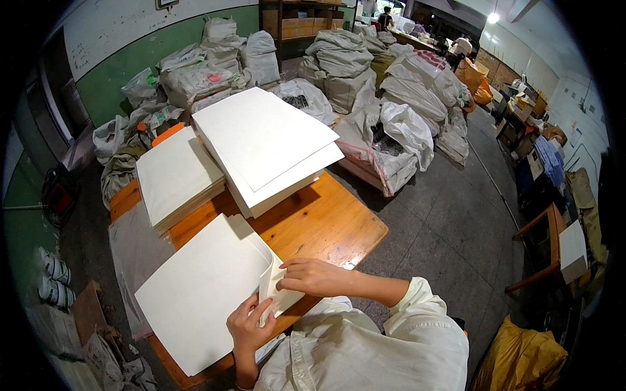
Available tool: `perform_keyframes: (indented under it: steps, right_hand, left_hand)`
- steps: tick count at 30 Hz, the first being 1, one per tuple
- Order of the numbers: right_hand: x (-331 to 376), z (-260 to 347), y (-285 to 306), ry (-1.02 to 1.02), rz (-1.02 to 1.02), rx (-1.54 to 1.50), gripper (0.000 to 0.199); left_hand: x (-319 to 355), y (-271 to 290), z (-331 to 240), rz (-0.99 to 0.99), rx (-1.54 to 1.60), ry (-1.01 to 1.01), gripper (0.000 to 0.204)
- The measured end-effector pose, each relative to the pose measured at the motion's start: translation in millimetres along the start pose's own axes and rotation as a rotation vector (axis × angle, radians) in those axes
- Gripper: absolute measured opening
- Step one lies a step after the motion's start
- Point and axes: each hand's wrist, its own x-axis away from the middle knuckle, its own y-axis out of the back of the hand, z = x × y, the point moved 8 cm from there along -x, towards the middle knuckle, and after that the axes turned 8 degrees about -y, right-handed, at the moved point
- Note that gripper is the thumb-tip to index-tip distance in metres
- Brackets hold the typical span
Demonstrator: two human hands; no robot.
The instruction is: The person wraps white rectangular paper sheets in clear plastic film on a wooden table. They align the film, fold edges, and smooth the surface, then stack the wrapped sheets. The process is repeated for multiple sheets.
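Note:
A large cream-white sheet of paper (pixel 202 287) lies on the near part of the wooden table (pixel 342 225), and its right edge curls up into a bent flap. At the near corner of that flap, my left hand (pixel 248 326) pinches the paper between thumb and fingers. My right hand (pixel 316 277) reaches in from the right, its fingers curled onto the flap's upper part and gripping it. Whether more than one sheet lies under my hands I cannot tell. Beyond them rises a tall stack of white sheets (pixel 267 140), with a lower cream stack (pixel 176 173) to its left.
Clear plastic film (pixel 135 251) covers the table's left side. Bulging white sacks (pixel 339 68) crowd the floor behind, one open sack (pixel 385 146) close to the table. A wooden stool (pixel 554 241) stands at right, a yellow bag (pixel 521 358) lower right. People work far off.

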Motion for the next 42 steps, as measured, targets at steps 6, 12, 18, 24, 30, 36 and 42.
perform_keyframes:
  steps: [6, 12, 18, 24, 30, 36, 42]
  right_hand:
    - [-2.8, 8.6, 16.5, 0.006, -0.133, 0.035, 0.037]
    - [8.0, 0.3, -9.9, 0.037, 0.057, 0.131, 0.035]
    - [6.1, -1.2, -8.1, -0.041, 0.077, 0.069, 0.027]
    - [4.6, -2.0, -3.7, -0.061, 0.023, 0.01, 0.024]
    - [4.4, -3.0, -4.6, -0.005, -0.026, -0.002, 0.022]
    - [3.9, -3.9, -4.1, -0.021, -0.006, -0.03, 0.02]
    - [1.5, -4.8, -1.6, -0.008, -0.021, -0.016, 0.02]
  left_hand:
    - [16.4, -1.6, 24.3, -0.054, 0.056, 0.199, 0.026]
    - [11.0, 14.2, 16.6, -0.256, 0.018, 0.162, 0.028]
    - [5.2, 0.3, 7.7, -0.078, -0.002, -0.026, 0.035]
    - [0.4, 0.0, -1.0, 0.044, -0.034, 0.013, 0.035]
    - [5.4, -2.8, 8.9, 0.038, 0.008, 0.067, 0.044]
    - [0.4, -1.1, 5.0, 0.055, 0.026, 0.057, 0.046]
    - [2.6, -2.8, 10.6, 0.061, 0.036, 0.071, 0.048]
